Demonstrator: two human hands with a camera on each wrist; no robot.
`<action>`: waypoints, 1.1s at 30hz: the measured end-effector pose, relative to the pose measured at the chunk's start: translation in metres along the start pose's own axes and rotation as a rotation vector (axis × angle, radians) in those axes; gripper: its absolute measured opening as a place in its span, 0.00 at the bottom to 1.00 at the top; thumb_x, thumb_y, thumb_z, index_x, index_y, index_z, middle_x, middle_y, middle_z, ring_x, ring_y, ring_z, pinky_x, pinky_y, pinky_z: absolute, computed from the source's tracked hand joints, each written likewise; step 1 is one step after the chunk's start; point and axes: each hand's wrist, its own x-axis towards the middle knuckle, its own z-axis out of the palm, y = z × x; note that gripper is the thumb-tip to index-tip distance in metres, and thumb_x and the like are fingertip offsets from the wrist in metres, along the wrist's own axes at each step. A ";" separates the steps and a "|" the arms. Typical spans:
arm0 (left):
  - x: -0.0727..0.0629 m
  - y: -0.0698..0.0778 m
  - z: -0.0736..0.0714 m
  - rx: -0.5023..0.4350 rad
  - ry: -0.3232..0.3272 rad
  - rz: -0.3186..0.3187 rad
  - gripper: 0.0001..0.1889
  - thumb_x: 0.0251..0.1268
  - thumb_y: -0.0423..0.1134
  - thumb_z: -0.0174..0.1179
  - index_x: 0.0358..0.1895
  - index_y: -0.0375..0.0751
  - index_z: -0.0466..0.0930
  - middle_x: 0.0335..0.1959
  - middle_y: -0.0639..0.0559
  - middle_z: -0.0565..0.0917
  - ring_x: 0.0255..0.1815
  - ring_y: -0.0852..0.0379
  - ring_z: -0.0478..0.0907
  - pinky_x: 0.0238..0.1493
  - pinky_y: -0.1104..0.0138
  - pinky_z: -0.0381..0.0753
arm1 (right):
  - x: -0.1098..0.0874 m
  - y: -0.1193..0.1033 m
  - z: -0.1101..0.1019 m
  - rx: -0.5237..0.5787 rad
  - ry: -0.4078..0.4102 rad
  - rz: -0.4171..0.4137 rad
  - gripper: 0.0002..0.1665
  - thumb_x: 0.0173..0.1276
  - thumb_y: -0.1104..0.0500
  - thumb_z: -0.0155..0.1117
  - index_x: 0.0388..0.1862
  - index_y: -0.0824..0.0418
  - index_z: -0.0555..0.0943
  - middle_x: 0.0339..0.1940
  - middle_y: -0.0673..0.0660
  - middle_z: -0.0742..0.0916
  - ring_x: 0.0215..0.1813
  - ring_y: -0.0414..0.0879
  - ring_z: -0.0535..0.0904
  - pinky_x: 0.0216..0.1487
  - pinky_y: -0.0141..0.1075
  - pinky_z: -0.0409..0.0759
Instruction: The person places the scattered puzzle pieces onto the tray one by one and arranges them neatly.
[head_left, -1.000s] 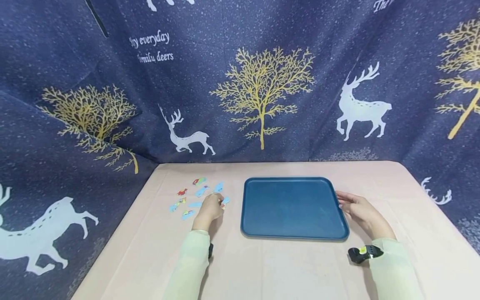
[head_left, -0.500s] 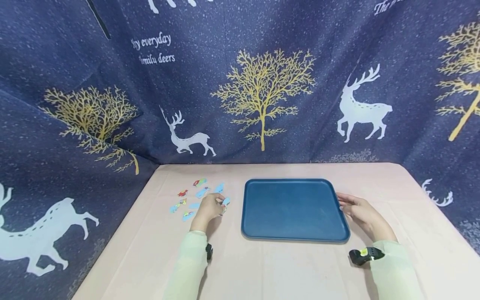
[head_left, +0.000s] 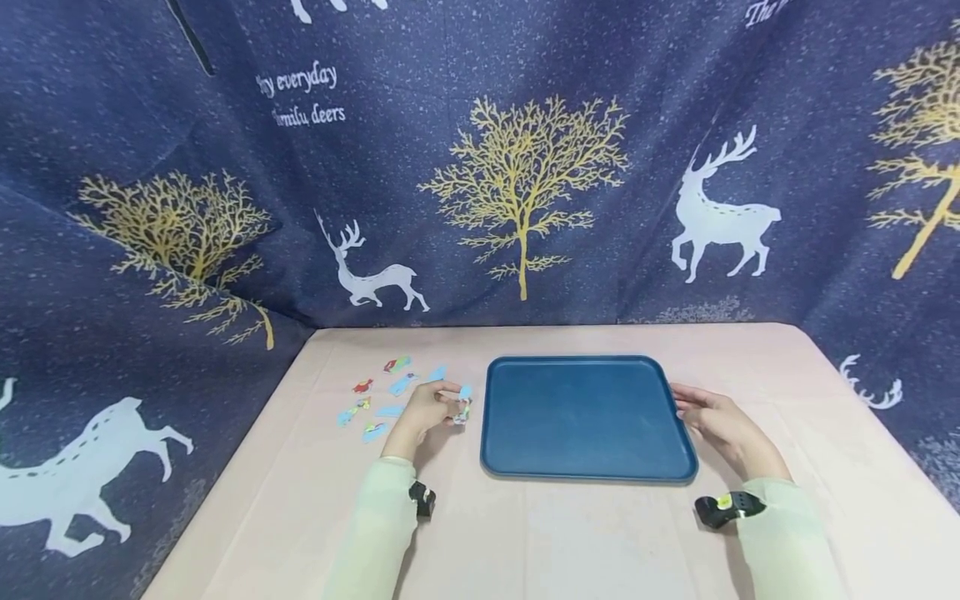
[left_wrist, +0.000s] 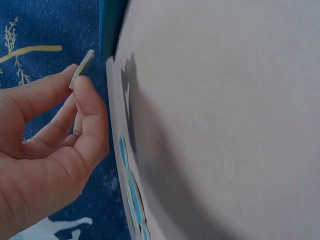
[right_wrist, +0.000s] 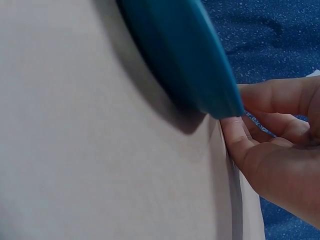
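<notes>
Between thumb and fingertips my left hand (head_left: 429,412) pinches a thin printed cardboard cutout (head_left: 465,405), light blue at its top with some red and green. The left wrist view shows this cutout (left_wrist: 82,69) edge-on, raised over the table, beside the tray's left side. My right hand (head_left: 726,427) is at the right rim of a dark blue rectangular tray (head_left: 588,417), fingers and thumb against its outer side. In the right wrist view the thumb tip meets the tray's edge (right_wrist: 200,65), while the index fingertip is partly hidden behind it.
Several more cutouts lie flat left of the left hand, among them a red one (head_left: 363,386), a red-and-green one (head_left: 397,364) and a blue one (head_left: 403,384). A pale pink cloth covers the table (head_left: 570,542). A dark blue patterned curtain (head_left: 480,167) hangs behind.
My left hand has lifted the cutout from the table and moved it right, toward the tray. My right hand and the tray have stayed in place.
</notes>
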 end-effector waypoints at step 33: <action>0.045 0.070 0.114 -0.279 -0.226 -0.084 0.15 0.64 0.26 0.60 0.53 0.25 0.74 0.44 0.38 0.82 0.34 0.56 0.77 0.47 0.63 0.85 | 0.001 0.001 0.002 0.001 0.024 0.000 0.40 0.61 0.75 0.46 0.74 0.75 0.50 0.71 0.76 0.61 0.69 0.62 0.60 0.72 0.50 0.63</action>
